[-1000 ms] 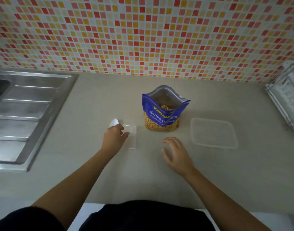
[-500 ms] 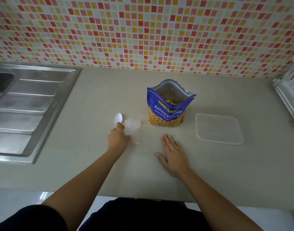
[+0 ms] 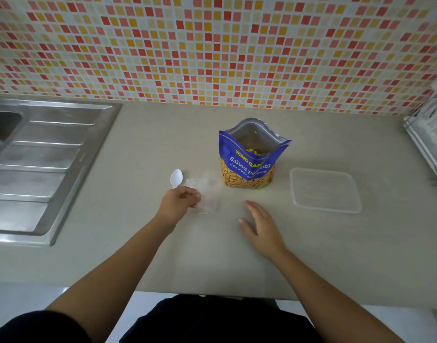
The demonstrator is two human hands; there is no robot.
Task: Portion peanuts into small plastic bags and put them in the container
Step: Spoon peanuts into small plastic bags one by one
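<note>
An open blue bag of salted peanuts [image 3: 247,169] stands upright on the beige counter [image 3: 138,243]. Left of it lie a white plastic spoon [image 3: 176,177] and a small clear plastic bag [image 3: 208,194], which looks blurred. My left hand [image 3: 179,203] has its fingers curled on the clear bag's left edge and covers the spoon's handle. My right hand [image 3: 262,226] is spread flat, fingers straight, just over or on the counter in front of the peanut bag, holding nothing. A clear, empty rectangular container [image 3: 326,211] sits to the right.
A steel sink drainboard [image 3: 39,169] takes up the counter's left side. A white wire dish rack [image 3: 430,142] stands at the far right edge. A mosaic tile wall [image 3: 212,45] backs the counter.
My right hand came down and spread flat on the counter, then shifted slightly right. My left hand closed its fingers on the clear bag's edge, and the bag now looks shifted and blurred.
</note>
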